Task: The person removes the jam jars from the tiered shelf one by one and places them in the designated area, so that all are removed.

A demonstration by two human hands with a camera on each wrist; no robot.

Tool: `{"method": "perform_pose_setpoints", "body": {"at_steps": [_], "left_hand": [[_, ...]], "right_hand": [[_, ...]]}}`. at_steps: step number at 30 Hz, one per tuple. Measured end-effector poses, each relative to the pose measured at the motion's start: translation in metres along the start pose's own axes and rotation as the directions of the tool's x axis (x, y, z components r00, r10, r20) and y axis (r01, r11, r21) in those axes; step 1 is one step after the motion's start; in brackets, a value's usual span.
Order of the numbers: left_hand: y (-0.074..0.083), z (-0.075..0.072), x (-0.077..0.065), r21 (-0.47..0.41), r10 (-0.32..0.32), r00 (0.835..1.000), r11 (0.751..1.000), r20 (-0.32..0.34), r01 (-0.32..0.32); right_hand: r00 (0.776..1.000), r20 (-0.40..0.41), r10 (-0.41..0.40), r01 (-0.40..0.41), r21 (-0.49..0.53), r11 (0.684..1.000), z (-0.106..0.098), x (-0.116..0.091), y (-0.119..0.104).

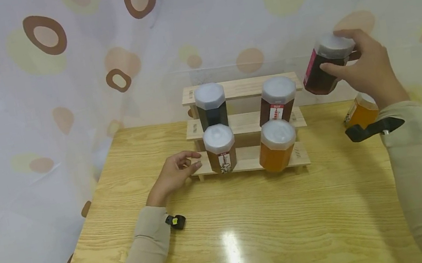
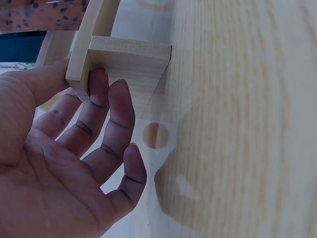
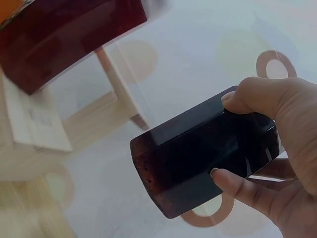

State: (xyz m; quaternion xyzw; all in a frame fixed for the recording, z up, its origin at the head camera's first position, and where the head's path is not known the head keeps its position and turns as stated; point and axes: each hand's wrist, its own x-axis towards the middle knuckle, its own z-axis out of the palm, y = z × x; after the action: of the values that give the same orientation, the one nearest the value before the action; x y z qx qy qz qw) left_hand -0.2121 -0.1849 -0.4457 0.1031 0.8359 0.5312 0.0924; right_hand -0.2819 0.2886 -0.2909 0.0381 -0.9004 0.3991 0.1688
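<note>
A dark jar (image 1: 325,68) with a white lid and a pink label is tilted in the air, right of the three-step wooden rack (image 1: 250,157). My right hand (image 1: 367,63) grips it near the lid, thumb and fingers on opposite sides; its dark base faces left in the right wrist view. At the lowest step's left end, my left hand (image 1: 176,171) holds the board's end between thumb and fingers. On the middle step stand a dark jar (image 1: 212,115) and a dark red jar (image 1: 267,111). The lowest step bears a brown jar (image 1: 215,158) and an amber jar (image 1: 275,158).
Another amber jar (image 1: 359,112) leans on the table behind my right wrist, partly hidden by it. The rack stands towards the back of the wooden table (image 1: 251,226). A patterned white sheet (image 1: 163,42) hangs behind and at the sides.
</note>
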Motion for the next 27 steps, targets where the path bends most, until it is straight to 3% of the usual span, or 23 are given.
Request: {"method": "perform_pose_setpoints", "body": {"at_steps": [11,27], "left_hand": [[-0.001,-0.001,0.001,-0.001,0.017,1.000,1.000,-0.004,-0.017],[-0.003,-0.001,0.003,0.000,0.029,1.000,1.000,-0.004,-0.029]], "right_hand": [[1.000,0.020,0.021,-0.021,-0.042,0.999,0.013,-0.022,0.024],[0.998,0.058,0.026,-0.024,-0.027,0.999,0.037,-0.042,0.057]]}}
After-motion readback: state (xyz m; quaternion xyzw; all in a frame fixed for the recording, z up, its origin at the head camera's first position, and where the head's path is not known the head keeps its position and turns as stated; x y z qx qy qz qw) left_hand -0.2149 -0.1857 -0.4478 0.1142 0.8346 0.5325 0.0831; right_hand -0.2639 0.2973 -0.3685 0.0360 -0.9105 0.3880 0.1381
